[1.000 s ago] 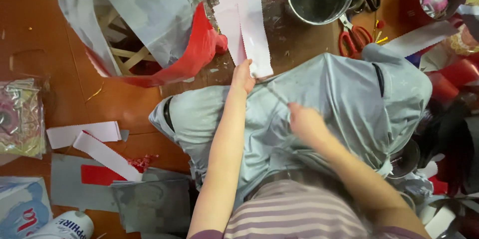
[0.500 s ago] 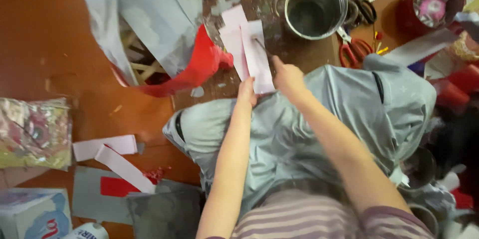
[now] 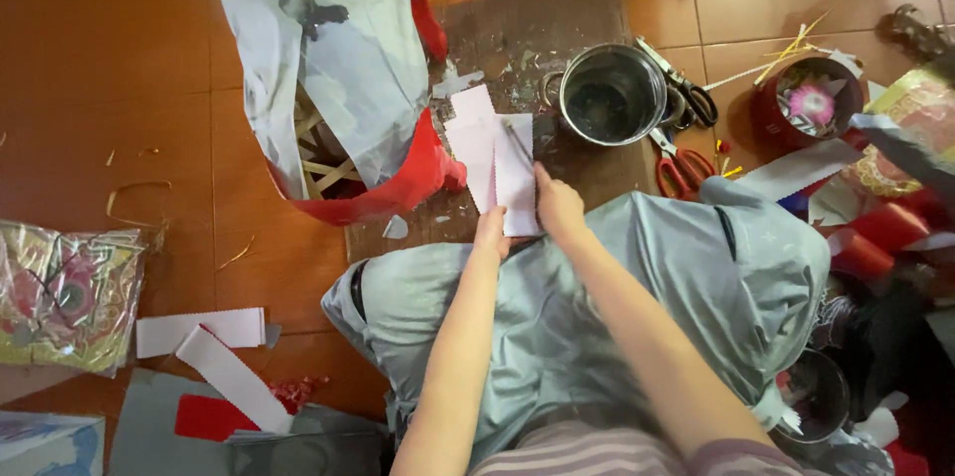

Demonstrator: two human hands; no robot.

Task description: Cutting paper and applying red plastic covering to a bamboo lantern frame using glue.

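Two hands are working on white paper strips [image 3: 494, 170] lying on a dark board [image 3: 557, 28]. Left hand [image 3: 489, 233] is pressing the strips' near edge, fingers flat and close together. Right hand [image 3: 557, 207] is pinching a thin blade [image 3: 517, 144], just beyond its fingertips. Steel pot [image 3: 611, 94] is standing farther right.

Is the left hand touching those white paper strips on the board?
Touching: the head view shows the left hand with its fingertips resting on the lower edge of the white paper strips.
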